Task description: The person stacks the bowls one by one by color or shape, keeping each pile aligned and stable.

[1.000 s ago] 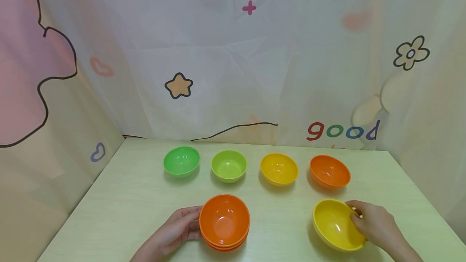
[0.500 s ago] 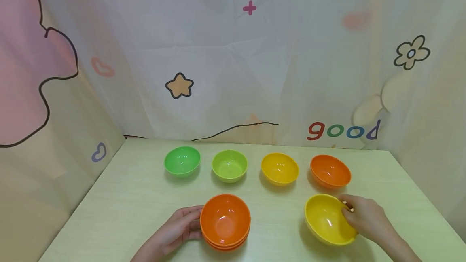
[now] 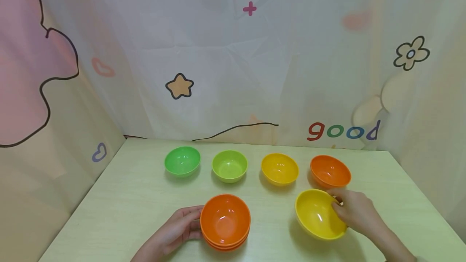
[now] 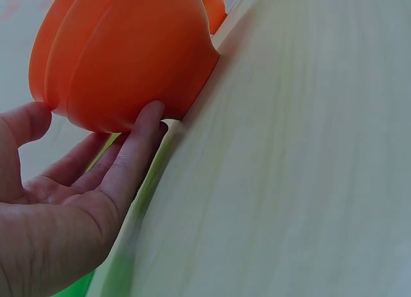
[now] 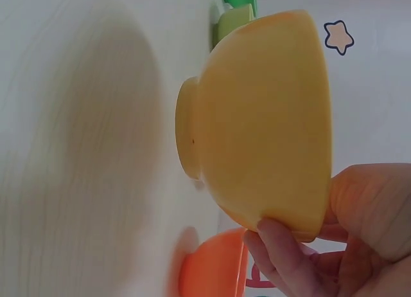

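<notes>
A yellow bowl (image 3: 320,215) hangs tilted above the table, its shadow below it. My right hand (image 3: 356,211) pinches its right rim, thumb inside and fingers outside. In the right wrist view the yellow bowl (image 5: 266,123) shows its side and foot, with the right hand (image 5: 359,239) at its rim. A stack of orange bowls (image 3: 225,221) stands upright on the table at the front middle. My left hand (image 3: 182,227) touches the stack's left side. In the left wrist view the extended fingers (image 4: 131,159) and thumb tip lie against the orange bowls (image 4: 135,53).
Along the back of the table (image 3: 123,197) stand a green bowl (image 3: 182,161), a light green bowl (image 3: 229,166), a yellow-orange bowl (image 3: 279,169) and an orange bowl (image 3: 330,172). A printed curtain (image 3: 218,60) hangs behind the table and at its sides.
My right hand has carried the yellow bowl leftward and slightly away from me, toward the back row. The left hand and the orange stack have stayed in place.
</notes>
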### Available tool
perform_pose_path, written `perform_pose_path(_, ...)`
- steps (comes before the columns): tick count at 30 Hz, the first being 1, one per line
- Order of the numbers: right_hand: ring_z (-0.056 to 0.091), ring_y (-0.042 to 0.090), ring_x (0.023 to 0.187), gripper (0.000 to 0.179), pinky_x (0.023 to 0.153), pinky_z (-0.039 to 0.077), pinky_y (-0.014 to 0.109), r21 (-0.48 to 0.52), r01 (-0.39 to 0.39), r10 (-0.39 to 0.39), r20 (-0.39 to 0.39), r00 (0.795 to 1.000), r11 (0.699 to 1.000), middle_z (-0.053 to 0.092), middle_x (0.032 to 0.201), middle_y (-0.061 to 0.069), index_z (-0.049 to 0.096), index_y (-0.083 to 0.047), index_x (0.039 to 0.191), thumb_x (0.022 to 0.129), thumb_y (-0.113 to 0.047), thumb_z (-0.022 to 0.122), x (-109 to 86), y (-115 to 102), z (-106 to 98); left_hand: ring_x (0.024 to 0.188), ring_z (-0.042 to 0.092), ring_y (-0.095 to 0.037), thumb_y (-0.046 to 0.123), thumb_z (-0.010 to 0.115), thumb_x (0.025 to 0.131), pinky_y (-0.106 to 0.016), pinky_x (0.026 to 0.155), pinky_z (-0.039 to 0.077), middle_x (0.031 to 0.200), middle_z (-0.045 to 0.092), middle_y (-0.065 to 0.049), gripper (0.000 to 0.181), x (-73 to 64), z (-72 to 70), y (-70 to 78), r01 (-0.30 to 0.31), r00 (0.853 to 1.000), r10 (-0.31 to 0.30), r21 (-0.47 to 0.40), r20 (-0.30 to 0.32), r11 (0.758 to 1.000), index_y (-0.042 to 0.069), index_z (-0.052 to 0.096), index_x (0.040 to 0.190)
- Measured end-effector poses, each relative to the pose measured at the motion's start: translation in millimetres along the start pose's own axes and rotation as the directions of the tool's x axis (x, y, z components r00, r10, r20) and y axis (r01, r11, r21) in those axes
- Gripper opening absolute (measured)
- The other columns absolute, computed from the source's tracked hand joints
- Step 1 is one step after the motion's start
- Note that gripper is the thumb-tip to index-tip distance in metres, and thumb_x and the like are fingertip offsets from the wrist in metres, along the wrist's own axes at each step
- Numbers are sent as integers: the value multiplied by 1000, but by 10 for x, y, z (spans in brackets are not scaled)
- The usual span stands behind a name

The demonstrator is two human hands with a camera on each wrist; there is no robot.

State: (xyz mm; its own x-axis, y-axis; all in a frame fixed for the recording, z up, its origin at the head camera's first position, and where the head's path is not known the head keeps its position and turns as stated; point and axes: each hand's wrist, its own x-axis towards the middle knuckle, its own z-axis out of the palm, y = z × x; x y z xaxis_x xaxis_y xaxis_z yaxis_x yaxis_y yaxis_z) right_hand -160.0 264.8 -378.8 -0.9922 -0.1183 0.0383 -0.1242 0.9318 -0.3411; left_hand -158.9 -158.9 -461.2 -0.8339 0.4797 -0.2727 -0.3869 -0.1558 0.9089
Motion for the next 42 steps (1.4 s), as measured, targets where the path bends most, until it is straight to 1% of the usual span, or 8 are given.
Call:
perform_pose_path(6, 47, 15, 57, 24, 45, 42, 24, 19, 3, -3, 6, 1000, 1000, 64, 78, 5, 68, -3, 100, 77, -2, 61, 33, -96, -5, 97, 62, -19, 27, 53, 92, -35, 81, 54, 124, 58, -13, 53, -1, 1, 3, 6, 1000, -6, 4, 0, 1000, -7, 43, 131)
perform_pose_path(11, 45, 14, 56, 24, 45, 41, 22, 26, 12, -12, -1, 1000, 1000, 61, 74, 2, 69, -4, 99, 77, -1, 62, 60, -188, 6, 97, 62, -19, 27, 53, 92, -36, 81, 54, 123, 58, -13, 52, 0, 2, -1, 7, 1000, -7, 2, -2, 1000, -6, 44, 131)
perform_pose_path(17, 46, 13, 55, 25, 46, 42, 21, 32, 60, -59, -22, 998, 998, 62, 75, 3, 69, -2, 100, 76, -1, 63, 99, -286, 9, 97, 62, -19, 29, 53, 92, -36, 82, 54, 124, 58, -13, 53, 0, -2, 1, 14, 1000, -14, 8, -6, 1000, -6, 44, 131)
perform_pose_path(20, 46, 12, 54, 22, 47, 42, 20, 28, 84, -83, -34, 996, 996, 62, 75, 3, 69, -2, 98, 76, -1, 63, 119, -330, 9, 97, 62, -19, 29, 53, 92, -36, 82, 54, 125, 57, -13, 53, -3, -3, 3, 16, 1000, -16, 9, -7, 1000, -5, 44, 132)
perform_pose_path(26, 48, 12, 58, 23, 47, 44, 18, 39, 111, -108, -65, 992, 993, 66, 78, 4, 70, -4, 97, 76, -1, 64, 154, -436, 16, 98, 62, -20, 29, 53, 92, -37, 82, 54, 126, 57, -13, 53, 0, -2, -1, 11, 1000, -11, 3, -8, 1000, -5, 44, 132)
perform_pose_path(35, 49, 10, 51, 23, 42, 43, 18, 67, 107, -103, -56, 993, 992, 66, 81, 6, 69, -6, 100, 78, -3, 63, 204, -645, -6, 99, 62, -19, 30, 54, 92, -37, 83, 53, 127, 56, -14, 55, 0, 2, 2, 19, 1000, -19, 8, -18, 1000, -6, 42, 132)
perform_pose_path(39, 49, 10, 54, 22, 44, 43, 18, 62, 120, -118, -44, 992, 991, 66, 79, 5, 69, -6, 100, 79, -4, 63, 243, -756, -21, 99, 62, -20, 29, 54, 92, -37, 82, 53, 127, 56, -14, 54, -2, -2, 0, 11, 1000, -11, 6, -8, 1000, -6, 43, 132)
perform_pose_path(42, 51, 10, 57, 23, 47, 44, 19, 44, 150, -148, -48, 988, 988, 66, 80, 4, 69, -6, 101, 79, -5, 63, 282, -833, -34, 99, 62, -20, 28, 53, 93, -37, 82, 53, 126, 56, -14, 53, -1, -6, -3, 3, 1000, -3, 1, 1, 1000, -6, 43, 132)
